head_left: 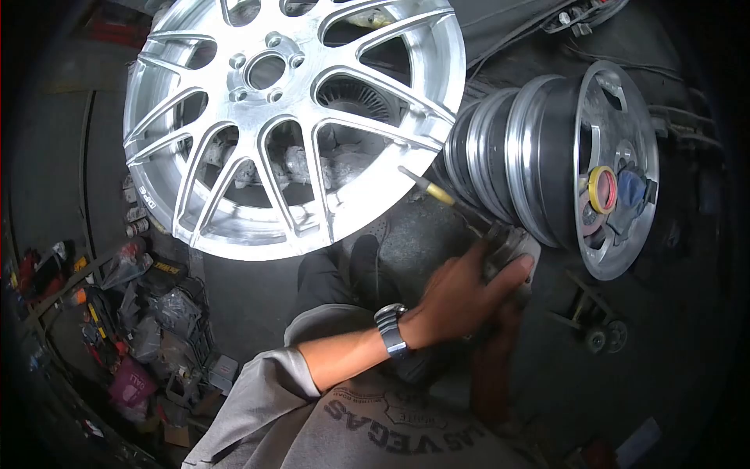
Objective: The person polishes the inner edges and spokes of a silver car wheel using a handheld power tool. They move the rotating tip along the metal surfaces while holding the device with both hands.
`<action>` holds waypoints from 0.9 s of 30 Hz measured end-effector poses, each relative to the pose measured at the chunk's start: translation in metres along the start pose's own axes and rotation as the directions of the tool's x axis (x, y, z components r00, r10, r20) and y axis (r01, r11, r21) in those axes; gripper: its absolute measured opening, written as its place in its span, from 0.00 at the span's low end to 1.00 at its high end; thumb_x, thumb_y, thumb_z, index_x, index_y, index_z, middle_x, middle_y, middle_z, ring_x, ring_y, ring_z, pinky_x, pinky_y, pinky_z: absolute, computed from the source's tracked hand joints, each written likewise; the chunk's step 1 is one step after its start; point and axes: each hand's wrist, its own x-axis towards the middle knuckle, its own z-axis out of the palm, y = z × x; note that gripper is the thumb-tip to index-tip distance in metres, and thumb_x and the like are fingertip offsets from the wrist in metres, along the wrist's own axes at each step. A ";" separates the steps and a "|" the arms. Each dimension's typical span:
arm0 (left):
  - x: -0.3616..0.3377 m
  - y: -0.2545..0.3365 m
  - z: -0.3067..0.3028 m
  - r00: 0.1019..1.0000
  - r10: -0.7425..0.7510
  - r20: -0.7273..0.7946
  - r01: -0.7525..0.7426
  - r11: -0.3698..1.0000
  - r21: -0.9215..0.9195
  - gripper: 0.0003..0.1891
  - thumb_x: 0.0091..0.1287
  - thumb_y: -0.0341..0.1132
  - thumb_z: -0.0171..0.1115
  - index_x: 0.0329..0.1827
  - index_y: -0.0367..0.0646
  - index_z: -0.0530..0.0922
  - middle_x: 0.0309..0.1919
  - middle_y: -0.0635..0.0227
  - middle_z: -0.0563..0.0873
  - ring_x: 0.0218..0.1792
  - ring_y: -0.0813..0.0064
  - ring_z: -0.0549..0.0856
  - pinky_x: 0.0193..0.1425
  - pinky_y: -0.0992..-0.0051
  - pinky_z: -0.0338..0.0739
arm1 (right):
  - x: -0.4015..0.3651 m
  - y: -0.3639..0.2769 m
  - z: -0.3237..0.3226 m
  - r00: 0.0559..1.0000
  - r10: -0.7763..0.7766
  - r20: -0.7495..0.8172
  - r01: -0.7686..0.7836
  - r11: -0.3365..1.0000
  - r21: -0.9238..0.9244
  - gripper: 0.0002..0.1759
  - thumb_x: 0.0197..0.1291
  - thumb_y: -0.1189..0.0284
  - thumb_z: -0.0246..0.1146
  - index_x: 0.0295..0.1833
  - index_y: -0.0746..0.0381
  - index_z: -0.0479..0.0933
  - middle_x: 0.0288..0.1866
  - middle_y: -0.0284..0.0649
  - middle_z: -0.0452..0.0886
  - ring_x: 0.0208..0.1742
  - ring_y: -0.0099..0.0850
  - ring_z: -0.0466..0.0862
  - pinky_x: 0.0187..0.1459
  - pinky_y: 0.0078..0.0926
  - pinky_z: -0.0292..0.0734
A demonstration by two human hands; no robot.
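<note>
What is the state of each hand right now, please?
Left hand: closed on the handheld tool.
Right hand: partly hidden and in shadow; its grip cannot be told.

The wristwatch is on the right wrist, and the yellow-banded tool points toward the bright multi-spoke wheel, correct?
Wrong wrist: the head view shows the wristwatch on the left wrist. The yellow-banded tool does point toward the bright multi-spoke wheel.
</note>
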 end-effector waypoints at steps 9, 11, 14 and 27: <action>0.015 0.004 -0.002 0.993 -0.082 0.088 0.074 0.993 0.088 0.47 0.74 0.68 0.60 0.71 0.25 0.75 0.50 0.37 0.91 0.56 0.43 0.91 0.64 0.57 0.80 | 0.009 0.001 -0.007 0.998 -0.021 0.066 0.018 0.999 0.031 0.34 0.83 0.59 0.45 0.84 0.69 0.62 0.80 0.46 0.73 0.80 0.38 0.73 0.77 0.43 0.70; 0.007 -0.001 -0.001 0.999 -0.027 0.036 0.023 0.994 0.107 0.50 0.74 0.69 0.59 0.78 0.26 0.70 0.50 0.36 0.91 0.55 0.37 0.90 0.66 0.54 0.80 | 0.008 0.003 -0.006 0.996 -0.032 0.080 0.027 0.998 0.060 0.34 0.82 0.60 0.47 0.84 0.69 0.62 0.80 0.46 0.73 0.80 0.38 0.74 0.77 0.42 0.70; 0.001 -0.002 -0.004 0.994 -0.086 0.060 0.079 0.991 0.108 0.49 0.74 0.69 0.59 0.78 0.28 0.70 0.50 0.35 0.90 0.55 0.37 0.90 0.66 0.54 0.80 | 0.006 0.006 -0.002 0.991 -0.071 0.115 0.055 0.989 0.138 0.34 0.79 0.64 0.53 0.84 0.70 0.61 0.79 0.48 0.74 0.78 0.39 0.76 0.76 0.40 0.72; 0.010 -0.007 0.010 1.000 -0.001 -0.002 0.001 0.994 0.105 0.46 0.75 0.68 0.60 0.74 0.28 0.74 0.52 0.37 0.90 0.57 0.41 0.90 0.65 0.55 0.79 | 0.023 0.024 -0.037 0.996 -0.082 -0.034 0.078 0.993 -0.090 0.34 0.84 0.58 0.46 0.85 0.67 0.60 0.81 0.47 0.71 0.78 0.39 0.75 0.77 0.43 0.69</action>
